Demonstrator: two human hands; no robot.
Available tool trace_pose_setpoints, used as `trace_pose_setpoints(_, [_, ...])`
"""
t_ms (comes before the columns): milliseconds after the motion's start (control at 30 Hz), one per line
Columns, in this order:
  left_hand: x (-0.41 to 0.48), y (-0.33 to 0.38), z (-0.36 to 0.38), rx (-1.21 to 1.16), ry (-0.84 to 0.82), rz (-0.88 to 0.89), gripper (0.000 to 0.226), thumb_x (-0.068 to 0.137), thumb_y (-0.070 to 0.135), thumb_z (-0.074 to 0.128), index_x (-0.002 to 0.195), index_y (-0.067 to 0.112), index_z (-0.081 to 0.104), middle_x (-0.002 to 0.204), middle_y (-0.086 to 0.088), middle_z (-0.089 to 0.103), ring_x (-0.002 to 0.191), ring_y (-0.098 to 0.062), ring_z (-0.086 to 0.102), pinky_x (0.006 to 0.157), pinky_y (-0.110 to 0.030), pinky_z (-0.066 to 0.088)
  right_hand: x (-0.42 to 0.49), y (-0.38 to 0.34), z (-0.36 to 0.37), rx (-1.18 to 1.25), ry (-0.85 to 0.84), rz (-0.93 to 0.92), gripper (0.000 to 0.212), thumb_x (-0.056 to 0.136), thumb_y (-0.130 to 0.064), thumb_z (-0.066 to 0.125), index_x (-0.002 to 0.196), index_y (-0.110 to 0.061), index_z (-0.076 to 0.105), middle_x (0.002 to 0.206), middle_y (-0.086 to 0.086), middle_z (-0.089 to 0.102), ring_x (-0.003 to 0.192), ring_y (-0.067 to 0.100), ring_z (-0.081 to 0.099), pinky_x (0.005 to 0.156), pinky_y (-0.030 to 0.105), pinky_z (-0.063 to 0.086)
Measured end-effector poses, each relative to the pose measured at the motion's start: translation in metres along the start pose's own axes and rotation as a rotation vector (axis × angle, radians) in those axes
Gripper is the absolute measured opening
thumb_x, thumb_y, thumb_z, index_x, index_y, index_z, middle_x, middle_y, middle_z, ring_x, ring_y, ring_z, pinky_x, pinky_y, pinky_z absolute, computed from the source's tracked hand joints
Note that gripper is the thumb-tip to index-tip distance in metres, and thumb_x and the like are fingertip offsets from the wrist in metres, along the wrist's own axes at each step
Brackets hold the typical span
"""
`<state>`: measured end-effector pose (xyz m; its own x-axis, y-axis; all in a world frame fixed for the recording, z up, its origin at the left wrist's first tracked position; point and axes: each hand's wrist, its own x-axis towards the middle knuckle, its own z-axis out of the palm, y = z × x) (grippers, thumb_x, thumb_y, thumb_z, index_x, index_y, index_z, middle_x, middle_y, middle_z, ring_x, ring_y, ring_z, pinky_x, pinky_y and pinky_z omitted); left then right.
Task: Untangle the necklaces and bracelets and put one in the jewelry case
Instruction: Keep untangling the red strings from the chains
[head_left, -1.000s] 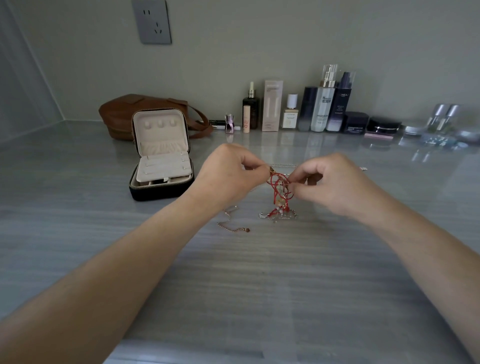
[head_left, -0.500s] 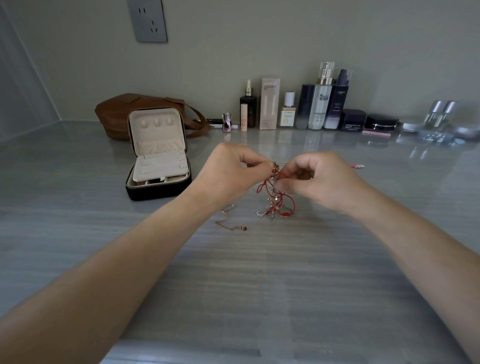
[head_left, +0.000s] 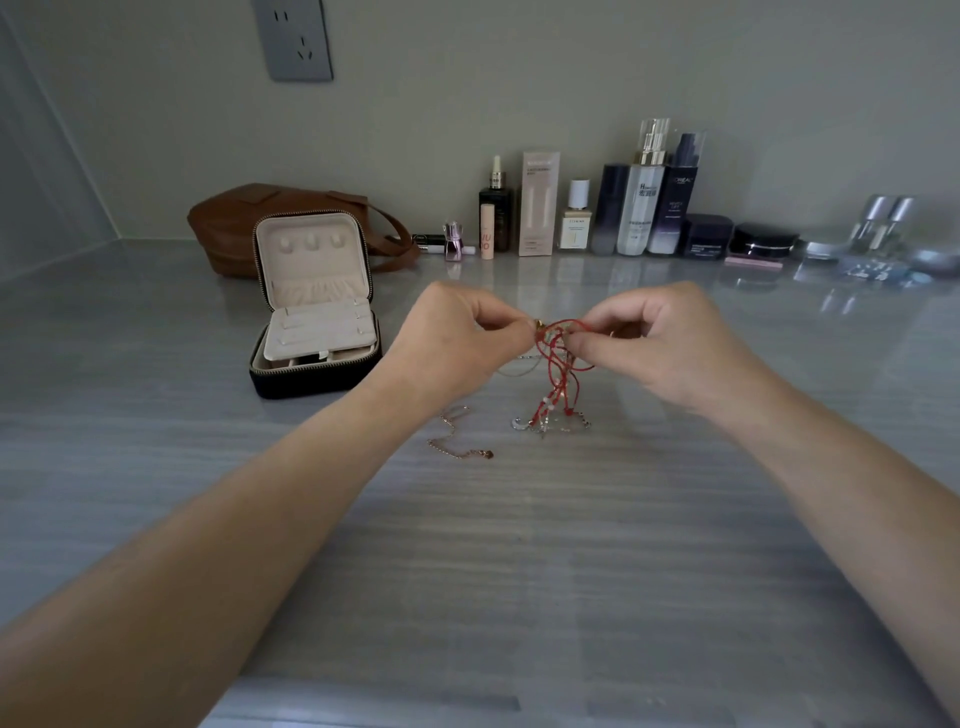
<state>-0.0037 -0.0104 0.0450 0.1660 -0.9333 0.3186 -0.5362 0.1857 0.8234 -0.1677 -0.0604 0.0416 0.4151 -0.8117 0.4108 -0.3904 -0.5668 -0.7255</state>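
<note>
The left hand (head_left: 457, 340) is curled, with thumb and forefinger pinching the top of a tangle of red cords (head_left: 557, 358), where a small gold piece shows. The right hand (head_left: 662, 348), just across from it, is curled too and pinches a loop of the same cords between thumb and forefinger. The two sets of fingertips are nearly touching. The tangle hangs between and below the hands. Its lower end, with pale beads and silver chain bits (head_left: 545, 425), rests on the grey table (head_left: 519, 597). How many separate pieces are knotted together is hard to tell.

Below the left wrist, apart from the tangle, a thin gold chain (head_left: 467, 454) lies loose on the table. Beyond the left hand, to its outer side, stands the jewelry case (head_left: 317, 379), lid up and cream inside. Behind the case lies a brown bag (head_left: 228, 228). Past both hands, a row of cosmetic bottles and jars (head_left: 639, 208) lines the wall. A wall socket (head_left: 292, 39) sits high above the left hand.
</note>
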Motion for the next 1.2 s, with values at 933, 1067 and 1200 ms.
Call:
trace_pose_setpoints(933, [0.0034, -0.0049, -0.0003, 0.089, -0.091, 0.056, 0.007, 0.084, 0.013, 0.066, 0.085, 0.008, 0.071, 0.070, 0.007, 0.058, 0.047, 0.009, 0.047, 0.044, -0.004, 0.031, -0.0001, 0.0001, -0.0054, -0.108, -0.055, 0.017, 0.023, 0.081, -0.021, 0.069, 0.065, -0.037, 0.065, 0.056, -0.027, 0.062, 0.054, -0.009, 0.054, 0.054, 0.006, 0.038])
trace_pose_setpoints(1067, [0.0027, -0.0055, 0.0028, 0.078, -0.127, 0.087, 0.016, 0.083, 0.007, 0.064, 0.094, 0.018, 0.069, 0.082, 0.011, 0.061, 0.050, 0.013, 0.050, 0.051, -0.001, 0.033, -0.0002, -0.0029, -0.0032, -0.056, -0.081, 0.036, 0.018, 0.082, -0.020, 0.069, 0.068, -0.031, 0.067, 0.064, -0.013, 0.065, 0.060, 0.002, 0.054, 0.064, 0.018, 0.043])
trace_pose_setpoints(1200, [-0.0013, -0.0015, 0.0066, 0.058, -0.187, 0.091, 0.008, 0.083, 0.008, 0.067, 0.089, 0.012, 0.069, 0.082, 0.007, 0.062, 0.045, 0.013, 0.048, 0.048, -0.001, 0.032, -0.0015, -0.0066, -0.0015, -0.038, -0.120, 0.056, 0.014, 0.077, -0.017, 0.073, 0.069, -0.026, 0.066, 0.070, -0.004, 0.066, 0.067, 0.009, 0.056, 0.069, 0.024, 0.046])
